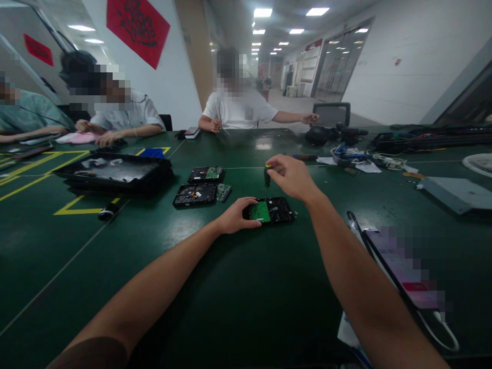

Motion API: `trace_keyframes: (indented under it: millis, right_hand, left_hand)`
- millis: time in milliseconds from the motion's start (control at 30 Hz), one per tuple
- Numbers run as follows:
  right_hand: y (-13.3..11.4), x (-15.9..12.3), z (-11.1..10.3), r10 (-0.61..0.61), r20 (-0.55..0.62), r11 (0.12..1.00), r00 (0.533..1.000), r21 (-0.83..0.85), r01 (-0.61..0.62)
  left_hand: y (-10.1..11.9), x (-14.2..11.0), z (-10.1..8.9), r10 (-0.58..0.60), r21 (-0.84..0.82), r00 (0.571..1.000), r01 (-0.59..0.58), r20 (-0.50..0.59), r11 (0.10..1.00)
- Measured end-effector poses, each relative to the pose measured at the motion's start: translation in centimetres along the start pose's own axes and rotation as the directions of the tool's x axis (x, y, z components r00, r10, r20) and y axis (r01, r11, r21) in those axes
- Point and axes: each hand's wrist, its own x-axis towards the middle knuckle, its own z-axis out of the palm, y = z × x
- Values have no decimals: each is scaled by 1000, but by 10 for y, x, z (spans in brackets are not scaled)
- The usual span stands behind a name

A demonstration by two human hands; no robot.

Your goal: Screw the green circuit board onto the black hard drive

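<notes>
A black hard drive (277, 209) with a green circuit board (261, 211) facing up lies on the dark green table (215, 287). My left hand (235, 217) grips its left edge, fingers curled around the corner. My right hand (292, 177) is closed on the handle of a small screwdriver (266, 177), held upright with its tip down on the drive.
Two more opened drives (195, 195) (206, 174) and a loose green board (223, 192) lie further left, beside a black tray (115, 173). A phone (400, 266) with a cable rests at right. Three other people sit at the far side. Tools and cables clutter the far right.
</notes>
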Motion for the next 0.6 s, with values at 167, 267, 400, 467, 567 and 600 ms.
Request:
trace_keyframes:
  millis: [167, 267, 400, 467, 567, 600]
  right_hand:
    - [5, 0, 4, 32, -77, 999, 997, 41, -29]
    - [6, 0, 5, 2, -76, 999, 997, 48, 1]
    - [7, 1, 4, -62, -60, 998, 996, -9, 61]
    - [7, 2, 4, -60, -67, 998, 996, -31, 58]
    - [8, 1, 5, -32, -83, 999, 996, -6, 32]
    - [8, 1, 6, -23, -87, 1000, 996, 11, 24]
  left_hand:
    - [1, 0, 0, -10, -4, 1000, 10, -2, 1000]
    - [2, 0, 0, -6, -10, 1000, 6, -5, 1000]
    - [2, 0, 0, -4, -11, 1000, 4, -7, 1000]
    - [2, 0, 0, -1, -6, 1000, 1, -8, 1000]
    - [1, 0, 0, 3, 2, 1000, -3, -12, 1000]
    - [1, 0, 0, 3, 4, 1000, -3, -12, 1000]
